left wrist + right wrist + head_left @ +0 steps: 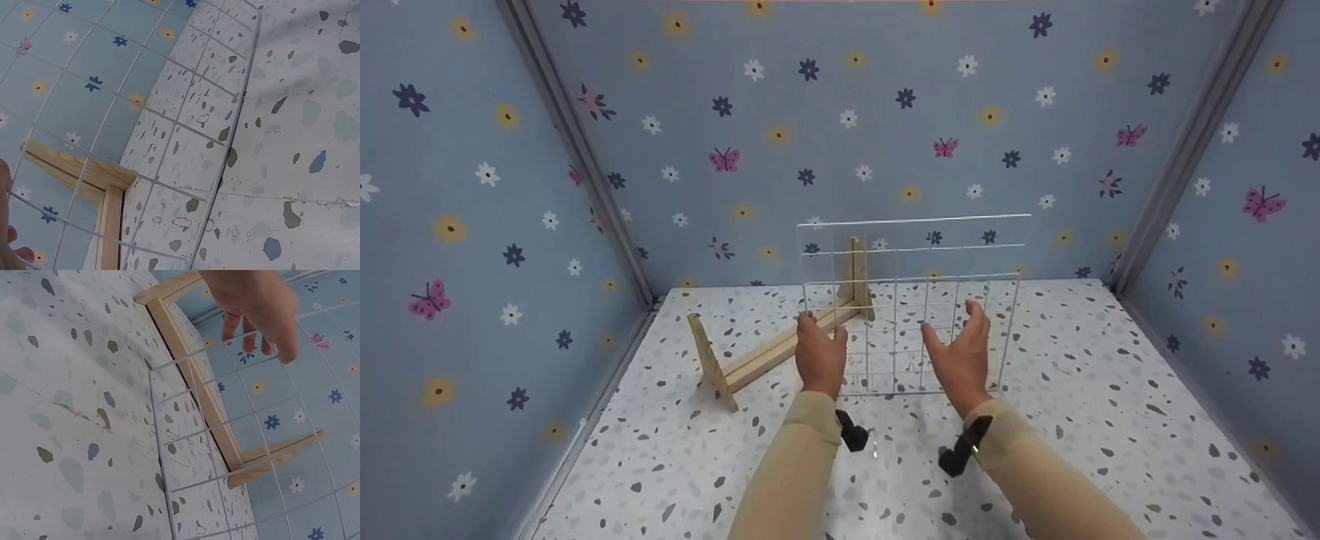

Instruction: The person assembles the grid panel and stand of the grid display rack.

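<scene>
A white wire grid panel (915,220) stands upright on the speckled tabletop, its bottom wire at the surface. At its left edge, my left hand (820,358) holds the wires; the left wrist view shows only a few of its fingertips. On the opposite side, my right hand (962,366) grips the edge wire, thumb in front and the other fingers behind in the right wrist view. Behind and to the left of the panel is a wooden stand (765,365), a long base bar with an upright at each end. Part of it shows through the grid.
The white speckled tabletop (660,465) meets blue walls (885,142) printed with flowers and butterflies at the back and both sides. Grey metal posts (585,157) mark the corners. A thin seam crosses the tabletop (73,410).
</scene>
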`<state>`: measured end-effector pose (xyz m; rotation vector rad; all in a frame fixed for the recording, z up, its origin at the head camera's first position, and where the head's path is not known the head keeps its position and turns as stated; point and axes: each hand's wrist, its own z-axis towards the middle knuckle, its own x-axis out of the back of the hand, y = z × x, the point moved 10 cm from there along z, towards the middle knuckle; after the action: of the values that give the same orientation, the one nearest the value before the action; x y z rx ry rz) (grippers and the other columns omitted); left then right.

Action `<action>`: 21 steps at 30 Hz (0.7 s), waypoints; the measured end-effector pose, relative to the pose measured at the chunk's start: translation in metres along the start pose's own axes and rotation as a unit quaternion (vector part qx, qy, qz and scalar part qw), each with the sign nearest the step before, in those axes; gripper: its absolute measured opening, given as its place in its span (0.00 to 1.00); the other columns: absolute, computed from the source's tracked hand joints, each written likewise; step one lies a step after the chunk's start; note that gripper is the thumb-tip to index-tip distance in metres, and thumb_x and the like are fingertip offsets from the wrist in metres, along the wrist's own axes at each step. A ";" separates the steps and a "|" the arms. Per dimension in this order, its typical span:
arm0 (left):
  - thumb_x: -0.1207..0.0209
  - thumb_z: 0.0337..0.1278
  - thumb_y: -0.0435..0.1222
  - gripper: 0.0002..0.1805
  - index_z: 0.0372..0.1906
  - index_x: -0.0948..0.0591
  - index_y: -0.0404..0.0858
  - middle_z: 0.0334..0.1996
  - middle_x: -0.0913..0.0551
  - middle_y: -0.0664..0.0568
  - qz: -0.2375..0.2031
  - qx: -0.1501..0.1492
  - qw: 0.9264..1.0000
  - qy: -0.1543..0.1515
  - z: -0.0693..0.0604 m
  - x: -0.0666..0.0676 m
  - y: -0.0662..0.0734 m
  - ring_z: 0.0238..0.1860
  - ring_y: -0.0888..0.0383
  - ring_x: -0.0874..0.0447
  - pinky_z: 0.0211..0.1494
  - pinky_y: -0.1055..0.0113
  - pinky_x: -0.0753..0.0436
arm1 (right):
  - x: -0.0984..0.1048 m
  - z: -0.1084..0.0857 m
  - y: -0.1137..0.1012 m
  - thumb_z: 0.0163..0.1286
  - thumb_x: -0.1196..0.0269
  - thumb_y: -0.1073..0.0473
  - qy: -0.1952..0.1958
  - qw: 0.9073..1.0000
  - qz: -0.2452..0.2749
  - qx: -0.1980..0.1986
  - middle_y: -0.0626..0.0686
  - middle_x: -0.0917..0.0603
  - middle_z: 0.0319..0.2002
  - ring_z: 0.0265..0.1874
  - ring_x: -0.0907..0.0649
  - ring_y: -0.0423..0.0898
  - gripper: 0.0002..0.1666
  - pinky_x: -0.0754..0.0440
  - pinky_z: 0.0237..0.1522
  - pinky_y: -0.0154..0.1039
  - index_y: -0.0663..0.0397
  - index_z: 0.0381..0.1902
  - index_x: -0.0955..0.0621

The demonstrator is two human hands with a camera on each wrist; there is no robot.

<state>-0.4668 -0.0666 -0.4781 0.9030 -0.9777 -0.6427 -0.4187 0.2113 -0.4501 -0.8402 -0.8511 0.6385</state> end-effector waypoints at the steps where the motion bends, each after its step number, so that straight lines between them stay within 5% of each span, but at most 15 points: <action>1: 0.38 0.69 0.41 0.35 0.72 0.38 0.31 0.70 0.29 0.39 -0.001 0.000 1.000 -0.001 0.000 0.000 -0.001 0.59 0.41 0.20 0.58 0.49 0.19 | -0.003 -0.001 0.000 0.67 0.31 0.43 -0.005 1.000 0.000 -0.003 0.58 0.37 0.71 0.68 0.30 0.56 0.50 0.28 0.66 0.53 0.54 0.76 0.43; 21: 0.37 0.67 0.40 0.34 0.71 0.36 0.32 0.68 0.27 0.38 -0.002 0.008 1.000 0.002 0.003 -0.001 -0.001 0.58 0.41 0.19 0.57 0.49 0.19 | -0.032 -0.007 -0.007 0.68 0.32 0.43 -0.046 0.998 0.014 -0.040 0.54 0.31 0.68 0.67 0.27 0.57 0.47 0.24 0.63 0.53 0.48 0.76 0.41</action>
<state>-0.4700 -0.0673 -0.4790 0.9204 -0.9800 -0.6362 -0.4288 0.1804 -0.4590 -0.9008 -0.9555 0.6752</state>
